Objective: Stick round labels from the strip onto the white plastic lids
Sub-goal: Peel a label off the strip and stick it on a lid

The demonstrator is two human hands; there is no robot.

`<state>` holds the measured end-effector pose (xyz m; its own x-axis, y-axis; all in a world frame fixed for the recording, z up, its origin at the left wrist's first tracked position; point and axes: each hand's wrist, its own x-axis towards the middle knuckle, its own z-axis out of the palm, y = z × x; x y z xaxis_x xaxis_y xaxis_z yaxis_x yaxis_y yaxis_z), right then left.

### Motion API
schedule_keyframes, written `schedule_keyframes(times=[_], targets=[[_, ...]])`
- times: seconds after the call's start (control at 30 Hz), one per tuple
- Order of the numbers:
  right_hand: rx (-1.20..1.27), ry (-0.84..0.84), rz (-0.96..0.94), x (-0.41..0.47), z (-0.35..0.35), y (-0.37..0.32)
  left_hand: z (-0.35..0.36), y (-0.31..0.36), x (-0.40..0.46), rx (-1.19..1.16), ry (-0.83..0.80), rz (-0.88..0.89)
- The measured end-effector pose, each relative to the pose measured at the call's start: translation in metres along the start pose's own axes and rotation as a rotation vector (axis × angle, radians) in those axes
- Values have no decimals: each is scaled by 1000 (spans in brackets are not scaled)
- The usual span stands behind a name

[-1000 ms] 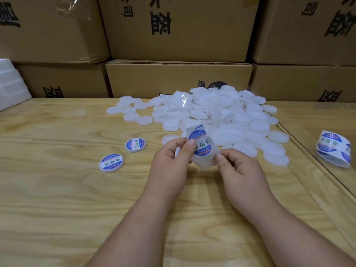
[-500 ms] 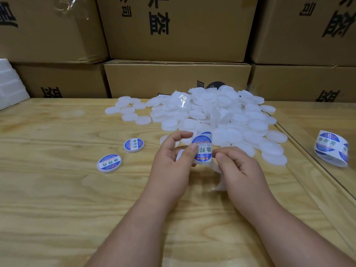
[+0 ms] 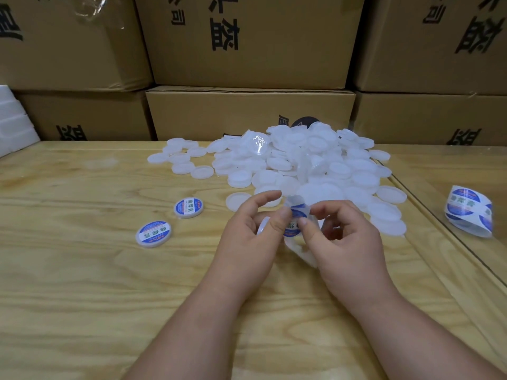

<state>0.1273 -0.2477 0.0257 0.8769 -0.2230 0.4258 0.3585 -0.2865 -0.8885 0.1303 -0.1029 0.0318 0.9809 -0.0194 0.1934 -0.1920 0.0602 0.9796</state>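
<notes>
Both hands, left hand (image 3: 248,229) and right hand (image 3: 343,237), pinch a round blue-and-white label (image 3: 295,220) on its backing strip just before the heap of white plastic lids (image 3: 315,165) on the wooden bench (image 3: 82,283)

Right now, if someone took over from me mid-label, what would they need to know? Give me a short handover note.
Left hand: holds a white lid on edge, thumb on the round label.
Right hand: pinches the label's backing strip, which hangs below the fingers.
The label looks partly peeled and is not yet flat on the lid.
Done: two labelled lids lie on the table to the left.
Left: a large pile of blank lids behind the hands; a spare strip of labels lies curled at the far right.
</notes>
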Motion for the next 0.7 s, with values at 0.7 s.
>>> schedule_keyframes(times=[0.7], targets=[[162,-27,187,5,-6,-2,7,-3,-7,274,-99,279]])
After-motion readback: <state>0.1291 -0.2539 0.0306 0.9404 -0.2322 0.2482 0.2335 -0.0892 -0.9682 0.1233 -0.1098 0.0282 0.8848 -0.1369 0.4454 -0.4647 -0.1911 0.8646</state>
